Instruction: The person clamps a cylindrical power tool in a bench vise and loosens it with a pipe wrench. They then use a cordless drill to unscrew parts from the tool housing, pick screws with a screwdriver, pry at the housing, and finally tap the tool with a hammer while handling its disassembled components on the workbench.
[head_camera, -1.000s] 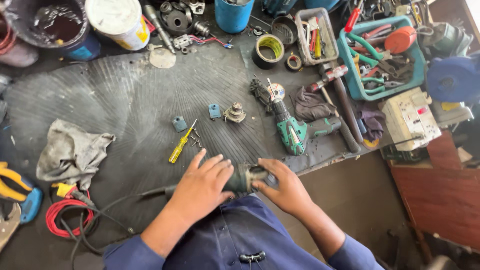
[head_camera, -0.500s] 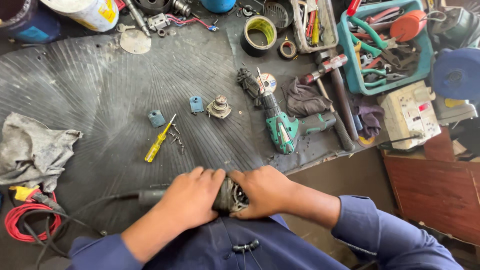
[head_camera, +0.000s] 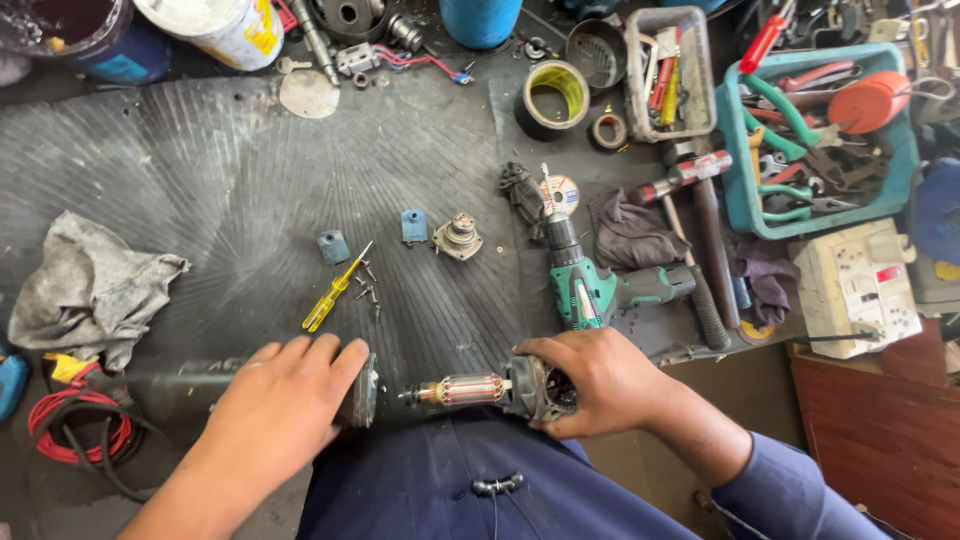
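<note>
My left hand (head_camera: 285, 400) grips the dark body of a power tool (head_camera: 358, 392) at the near edge of the black rubber mat (head_camera: 200, 180). My right hand (head_camera: 590, 380) holds the gear head end of a motor armature (head_camera: 470, 388), whose copper windings show between the two hands. The armature is pulled out of the body, with a small gap between its shaft tip and the housing. A yellow screwdriver (head_camera: 335, 290) and a few loose screws (head_camera: 370, 285) lie just beyond my left hand.
Two small blue caps (head_camera: 333, 246) and a round metal part (head_camera: 459, 237) rest mid-mat. A green cordless tool (head_camera: 590, 285), dark rag (head_camera: 630, 232), hammer (head_camera: 700, 215), tape roll (head_camera: 555, 95), teal tool tray (head_camera: 820, 140), white socket box (head_camera: 865, 285), grey rag (head_camera: 90, 285) and red cable (head_camera: 70, 435) surround them.
The hands were together on the closed tool; now they have drawn apart, the right hand pulling the armature out to the right of the body.
</note>
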